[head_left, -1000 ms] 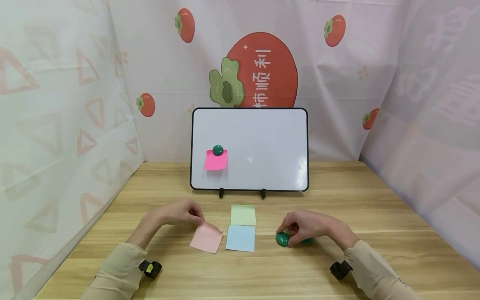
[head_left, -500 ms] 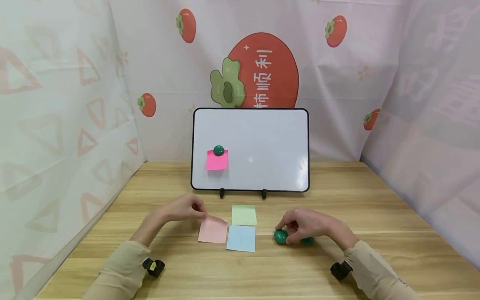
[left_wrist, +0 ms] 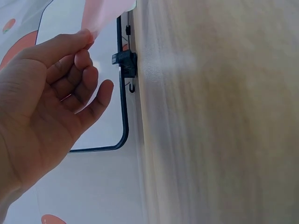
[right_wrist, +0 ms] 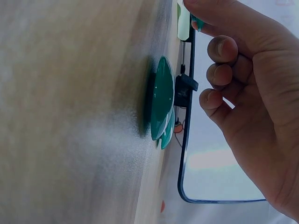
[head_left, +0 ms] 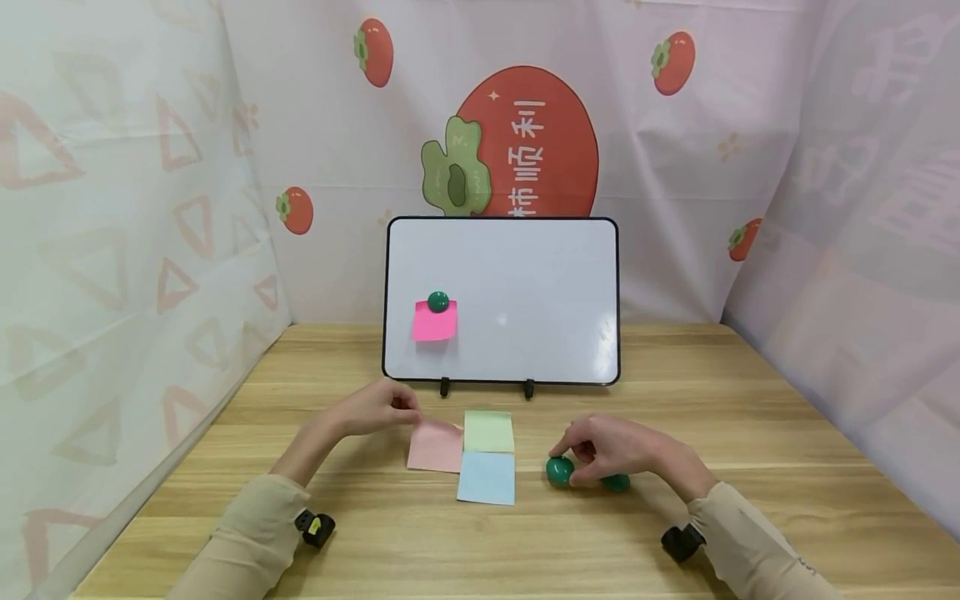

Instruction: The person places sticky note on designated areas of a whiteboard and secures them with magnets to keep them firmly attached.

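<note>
My left hand (head_left: 378, 408) pinches a pale pink sticky note (head_left: 437, 447) by its upper left corner, between thumb and forefinger. In the left wrist view the note (left_wrist: 103, 14) hangs from the fingertips while the other fingers curl loosely. On the right, my right hand (head_left: 615, 446) pinches a round green magnet (head_left: 559, 472) between thumb and forefinger. Another green magnet (head_left: 617, 482) lies on the table under that hand; the right wrist view shows two magnets (right_wrist: 163, 100) there, one partly behind the other. Only a sliver of the held magnet (right_wrist: 198, 22) shows in that view.
A pale green note (head_left: 488, 431) and a light blue note (head_left: 487, 478) lie between the hands. Behind them a whiteboard (head_left: 540, 292) stands on black feet (head_left: 529, 388). It bears a bright pink note (head_left: 434, 325) under a green magnet (head_left: 438, 302).
My left hand has moved right and away from me with the pale pink note, now beside the green and blue notes. The held magnet has shifted slightly left and tilted up.
</note>
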Tool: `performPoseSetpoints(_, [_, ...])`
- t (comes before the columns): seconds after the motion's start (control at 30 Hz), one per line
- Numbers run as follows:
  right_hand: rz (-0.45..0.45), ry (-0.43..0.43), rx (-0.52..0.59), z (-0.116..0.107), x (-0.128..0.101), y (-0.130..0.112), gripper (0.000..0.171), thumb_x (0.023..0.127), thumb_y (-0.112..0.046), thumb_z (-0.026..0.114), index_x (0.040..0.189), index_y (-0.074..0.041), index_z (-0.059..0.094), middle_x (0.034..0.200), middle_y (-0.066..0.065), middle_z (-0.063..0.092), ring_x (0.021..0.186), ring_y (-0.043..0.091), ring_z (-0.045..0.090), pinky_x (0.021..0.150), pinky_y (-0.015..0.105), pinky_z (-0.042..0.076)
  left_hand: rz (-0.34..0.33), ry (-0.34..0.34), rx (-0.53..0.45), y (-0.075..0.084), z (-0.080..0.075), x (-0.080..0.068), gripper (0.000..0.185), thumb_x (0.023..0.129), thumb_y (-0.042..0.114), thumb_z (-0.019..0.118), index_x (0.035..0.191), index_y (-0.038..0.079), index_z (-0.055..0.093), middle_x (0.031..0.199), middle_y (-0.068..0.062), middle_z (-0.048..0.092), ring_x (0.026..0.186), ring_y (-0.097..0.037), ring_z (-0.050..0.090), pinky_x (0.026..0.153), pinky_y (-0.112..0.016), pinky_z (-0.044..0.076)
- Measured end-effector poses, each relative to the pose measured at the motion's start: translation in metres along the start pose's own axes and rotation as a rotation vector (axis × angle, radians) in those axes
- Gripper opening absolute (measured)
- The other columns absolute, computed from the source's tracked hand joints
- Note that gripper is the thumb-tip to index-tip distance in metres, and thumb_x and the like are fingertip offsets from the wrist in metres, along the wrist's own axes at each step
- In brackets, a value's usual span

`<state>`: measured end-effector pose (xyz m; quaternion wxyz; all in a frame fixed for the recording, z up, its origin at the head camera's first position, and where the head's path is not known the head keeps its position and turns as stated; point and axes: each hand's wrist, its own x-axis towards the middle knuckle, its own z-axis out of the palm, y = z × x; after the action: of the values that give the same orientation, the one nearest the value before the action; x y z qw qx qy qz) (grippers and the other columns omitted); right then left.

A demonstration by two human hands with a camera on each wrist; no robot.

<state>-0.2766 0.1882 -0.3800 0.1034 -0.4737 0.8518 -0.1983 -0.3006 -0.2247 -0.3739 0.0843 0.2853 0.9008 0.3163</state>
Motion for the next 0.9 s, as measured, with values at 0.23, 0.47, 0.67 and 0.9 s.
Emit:
performPoseSetpoints(0.23, [-0.036,0.010,-0.014,0.001,0.000,0.002,0.033,0.085,-0.025,0.079,0.116,-0.014,0.074,0.075,-0.015,0.053,0.067,-0.006,0.043,0.059,0.015,0.041,0.038,0.047,0.022,0.009,-0.006,0.009,0.010,0.093,0.020,0.070,0.088,0.013,0.074,0.082,-0.011,0.071,0.070,-0.010,0.050,0.063,-0.024,0.043])
performPoseSetpoints(0.47, [-0.010,0.003,-0.004,0.003,0.000,0.004,0.033,0.085,-0.027,0.079,0.115,-0.015,0.074,0.074,-0.016,0.052,0.066,-0.006,0.042,0.060,0.015,0.040,0.030,0.087,0.024,0.018,-0.016,0.023,0.009,0.093,0.019,0.069,0.090,0.013,0.075,0.087,-0.014,0.072,0.072,-0.011,0.053,0.065,-0.026,0.045])
performPoseSetpoints(0.67, [0.019,-0.011,0.006,0.002,0.000,0.003,0.033,0.084,-0.027,0.079,0.115,-0.016,0.074,0.073,-0.016,0.052,0.064,-0.006,0.043,0.059,0.015,0.039,0.040,0.162,0.053,0.024,-0.021,0.039,0.010,0.093,0.018,0.069,0.090,0.011,0.075,0.085,-0.011,0.071,0.072,-0.011,0.054,0.065,-0.026,0.046])
performPoseSetpoints(0.9, [0.028,-0.026,0.005,0.002,0.000,0.003,0.033,0.085,-0.027,0.079,0.116,-0.016,0.074,0.073,-0.017,0.053,0.063,-0.006,0.043,0.059,0.015,0.040,0.037,0.224,0.089,0.031,-0.031,0.060,0.012,0.094,0.019,0.068,0.091,0.008,0.073,0.087,-0.009,0.071,0.075,-0.014,0.056,0.072,-0.029,0.049])
